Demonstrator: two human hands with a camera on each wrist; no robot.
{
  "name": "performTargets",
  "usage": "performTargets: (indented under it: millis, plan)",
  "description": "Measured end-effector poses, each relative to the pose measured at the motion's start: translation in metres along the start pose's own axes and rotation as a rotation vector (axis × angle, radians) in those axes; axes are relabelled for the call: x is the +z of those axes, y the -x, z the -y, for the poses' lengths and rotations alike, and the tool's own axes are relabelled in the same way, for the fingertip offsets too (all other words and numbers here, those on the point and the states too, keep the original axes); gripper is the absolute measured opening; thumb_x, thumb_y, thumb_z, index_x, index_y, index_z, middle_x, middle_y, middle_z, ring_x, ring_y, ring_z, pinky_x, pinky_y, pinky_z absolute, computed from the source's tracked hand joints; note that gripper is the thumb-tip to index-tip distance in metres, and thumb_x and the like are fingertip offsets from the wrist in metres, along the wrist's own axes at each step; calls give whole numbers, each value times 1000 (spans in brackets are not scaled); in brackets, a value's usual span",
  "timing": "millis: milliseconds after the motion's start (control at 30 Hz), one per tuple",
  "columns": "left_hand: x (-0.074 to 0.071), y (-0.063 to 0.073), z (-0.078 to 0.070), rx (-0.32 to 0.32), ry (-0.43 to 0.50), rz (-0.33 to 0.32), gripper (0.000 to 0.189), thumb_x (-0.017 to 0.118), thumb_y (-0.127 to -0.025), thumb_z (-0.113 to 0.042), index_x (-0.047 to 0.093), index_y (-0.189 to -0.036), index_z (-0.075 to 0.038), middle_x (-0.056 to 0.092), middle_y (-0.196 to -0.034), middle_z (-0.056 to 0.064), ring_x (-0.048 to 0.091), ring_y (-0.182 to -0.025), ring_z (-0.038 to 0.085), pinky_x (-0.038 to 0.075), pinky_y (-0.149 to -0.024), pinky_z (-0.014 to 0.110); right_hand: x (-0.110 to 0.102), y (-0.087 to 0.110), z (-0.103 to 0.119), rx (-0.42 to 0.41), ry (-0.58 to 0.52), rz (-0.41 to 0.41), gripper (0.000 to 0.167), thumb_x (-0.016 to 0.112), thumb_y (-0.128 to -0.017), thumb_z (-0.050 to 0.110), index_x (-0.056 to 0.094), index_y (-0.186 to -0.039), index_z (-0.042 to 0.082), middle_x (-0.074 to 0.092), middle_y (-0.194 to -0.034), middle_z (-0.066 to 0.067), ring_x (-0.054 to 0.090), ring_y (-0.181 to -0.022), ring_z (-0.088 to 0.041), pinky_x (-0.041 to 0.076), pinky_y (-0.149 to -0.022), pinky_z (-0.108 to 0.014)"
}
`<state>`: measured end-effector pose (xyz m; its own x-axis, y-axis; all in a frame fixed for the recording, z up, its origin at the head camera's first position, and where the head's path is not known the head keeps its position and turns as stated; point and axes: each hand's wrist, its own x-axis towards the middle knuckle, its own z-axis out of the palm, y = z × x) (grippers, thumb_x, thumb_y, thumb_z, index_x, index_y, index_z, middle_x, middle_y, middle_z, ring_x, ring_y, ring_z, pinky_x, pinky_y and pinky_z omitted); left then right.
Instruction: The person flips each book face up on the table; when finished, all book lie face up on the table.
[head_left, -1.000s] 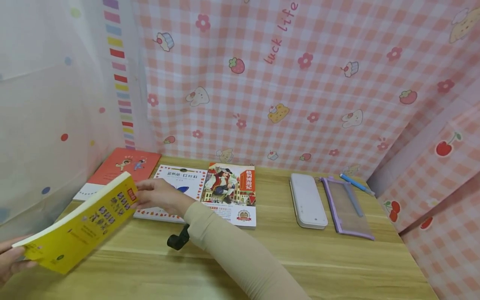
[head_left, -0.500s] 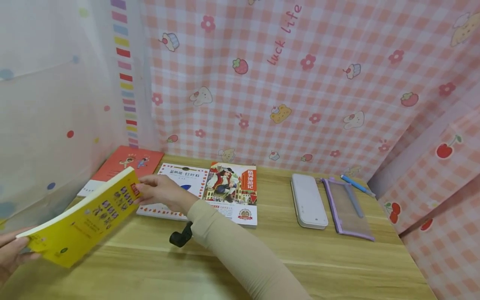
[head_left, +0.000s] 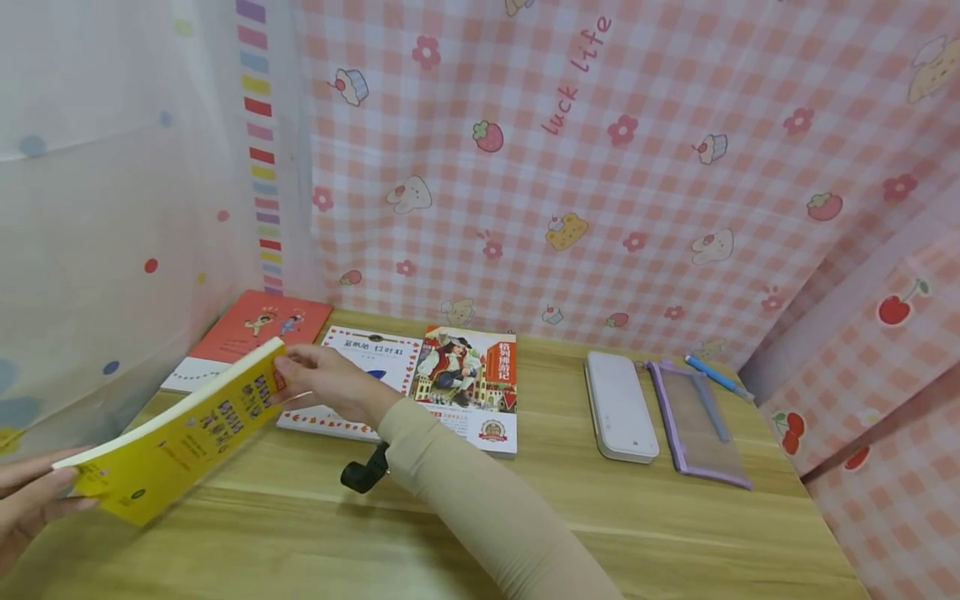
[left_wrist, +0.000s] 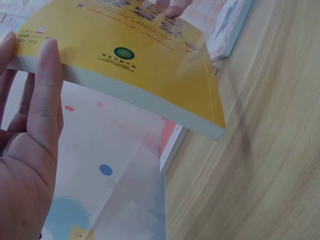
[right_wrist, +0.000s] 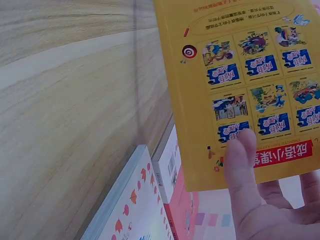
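A yellow paperback book (head_left: 187, 442) is held tilted over the left part of the table, between both hands. At its lower left end, my left hand (head_left: 33, 504) grips the edge, with the thumb on the cover and other fingers beneath, as the left wrist view shows. My right hand (head_left: 330, 379) pinches the far right corner. Small pictures and a red title strip cover the yellow face (right_wrist: 200, 100) in the right wrist view. Behind the book lies a red and white book (head_left: 251, 333), partly covered by it. A white book with a leaf border (head_left: 397, 350) lies under my right forearm and hand.
A book with a hat-wearing figure (head_left: 465, 375) lies beside the white one. Farther right are a white case (head_left: 621, 408), a purple-edged mesh pouch (head_left: 697, 425) and a blue pen (head_left: 716, 377). Checked cloth (head_left: 480, 183) hangs behind the table (head_left: 300, 542).
The head view has shifted slightly, so the scene sits a little farther right. The yellow book and both hands have moved slightly right and up; both grips stay the same.
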<state>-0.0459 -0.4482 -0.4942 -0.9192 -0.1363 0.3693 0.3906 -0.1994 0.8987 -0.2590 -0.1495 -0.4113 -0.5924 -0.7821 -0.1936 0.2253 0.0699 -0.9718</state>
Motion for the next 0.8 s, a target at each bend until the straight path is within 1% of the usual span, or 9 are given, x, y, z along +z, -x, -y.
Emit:
performTargets:
  millis: [33,200,233,267,367,500,600,733,800]
  plan:
    - [-1,0,1,5,5,5,50,32,-101,22,70,-124,1,74,-116,1,71,-99,10,60,-70,29,0,0,1,1,1,2,32,51,-107,28,62,-129,8,67,-105,-5,71,-99,-28,53,-98,-53]
    - [20,-3,-11,46,66,40,47,31,-100,22,70,-122,6,73,-118,5,71,-101,11,60,-71,28,-2,2,3,15,9,-6,37,48,-107,34,63,-129,9,67,-106,-5,71,-99,-27,57,-92,-48]
    - [19,-4,-10,52,70,47,47,32,-100,23,69,-122,6,73,-118,5,71,-102,12,60,-71,28,-2,2,3,19,4,-8,37,49,-107,35,63,-129,9,67,-106,-5,71,-99,-27,57,-91,-48]
    - [24,-4,-12,54,78,49,46,33,-100,22,70,-122,6,73,-117,5,71,-102,12,60,-72,28,-3,1,3,21,-1,-7,37,49,-107,35,63,-128,10,67,-106,-5,70,-98,-26,58,-90,-48]
    - [23,-5,-9,60,91,69,49,30,-98,26,69,-121,8,74,-118,6,71,-102,13,60,-72,29,-3,1,2,30,-31,-5,34,49,-107,35,64,-126,11,67,-107,-6,70,-97,-25,57,-90,-49]
    - [17,-3,-3,47,73,52,49,30,-98,26,69,-122,8,74,-116,5,71,-101,13,60,-71,29,-3,1,3,40,-63,8,31,47,-108,32,62,-122,9,66,-108,-8,70,-99,-27,55,-95,-51]
    - [11,-1,0,34,40,31,49,31,-99,24,70,-122,5,74,-114,4,71,-100,12,60,-71,28,-2,2,4,48,-84,9,26,47,-108,27,61,-114,6,66,-107,-11,70,-101,-31,53,-98,-51]
    - [8,1,3,15,48,39,51,29,-98,25,69,-123,5,74,-112,5,71,-97,13,60,-71,28,-1,3,6,59,-112,-3,22,47,-108,21,58,-104,3,66,-107,-14,70,-104,-35,51,-100,-52]
    - [10,2,1,4,47,42,51,30,-99,24,69,-124,4,74,-112,4,71,-97,13,60,-72,27,-2,3,7,65,-119,-8,21,47,-108,19,58,-101,3,66,-108,-14,70,-105,-36,51,-100,-52]
